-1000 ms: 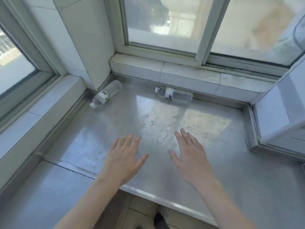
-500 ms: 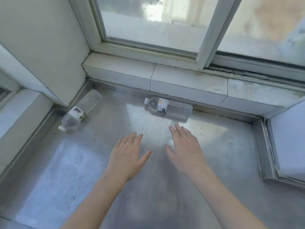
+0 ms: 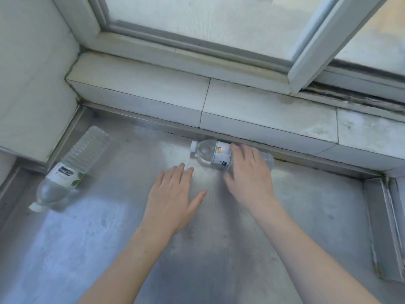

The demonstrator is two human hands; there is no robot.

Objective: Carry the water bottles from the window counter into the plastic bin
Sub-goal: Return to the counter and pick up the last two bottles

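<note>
Two clear water bottles lie on their sides on the steel window counter (image 3: 219, 260). One bottle (image 3: 205, 152), with a white cap and a white label, rests against the back ledge. My right hand (image 3: 248, 175) covers its middle, fingers across the top and thumb on the near side. The other bottle (image 3: 72, 170), with a green-and-white label, lies in the left corner with its cap toward me. Just left of the right hand, my left hand (image 3: 173, 194) hovers flat over the counter with fingers apart and nothing in it. No plastic bin is in view.
A white tiled ledge (image 3: 263, 110) runs along the back under the window frame (image 3: 306, 62). A tiled wall (image 3: 32, 84) closes the left corner. A raised steel lip (image 3: 377, 216) borders the counter on the right.
The view has moved in closer to the back of the counter. Both hands reached forward. My right hand went from hovering short of the back bottle to lying over it.
</note>
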